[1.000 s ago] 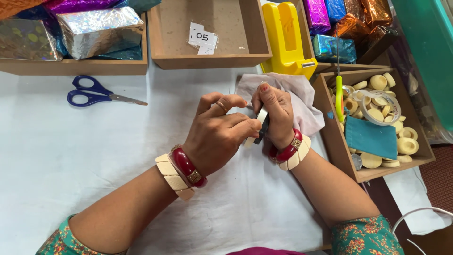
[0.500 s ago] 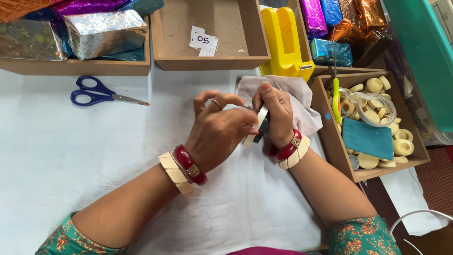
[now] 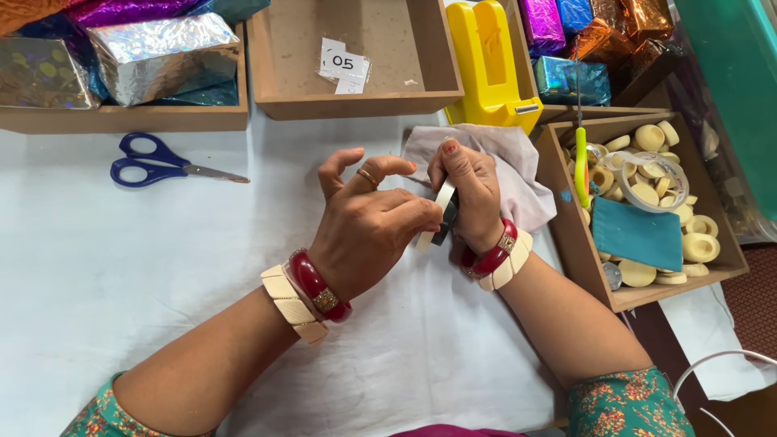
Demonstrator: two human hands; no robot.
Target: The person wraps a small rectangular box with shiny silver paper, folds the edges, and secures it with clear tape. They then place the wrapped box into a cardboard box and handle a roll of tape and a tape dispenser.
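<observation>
Right hand [image 3: 473, 190] clamped on small tape roll [image 3: 445, 209], held just above white worktop [image 3: 121, 275], over grey cloth [image 3: 518, 174]. Left hand [image 3: 368, 222] beside it, fingertips pinching at roll's edge; grip closed there. Blue scissors [image 3: 154, 160] well apart left. Tray of cream discs [image 3: 647, 210] right.

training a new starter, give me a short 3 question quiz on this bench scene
1. True or false: the blue-handled scissors lie on the person's left side.
2. What do the left hand and right hand grip between them?
A. a strip of tape
B. a pencil
C. a foil packet
3. Fill in: the yellow tape dispenser stands beside the ____ wooden tray.

Key: 1 true; 2 A; 3 middle
</observation>
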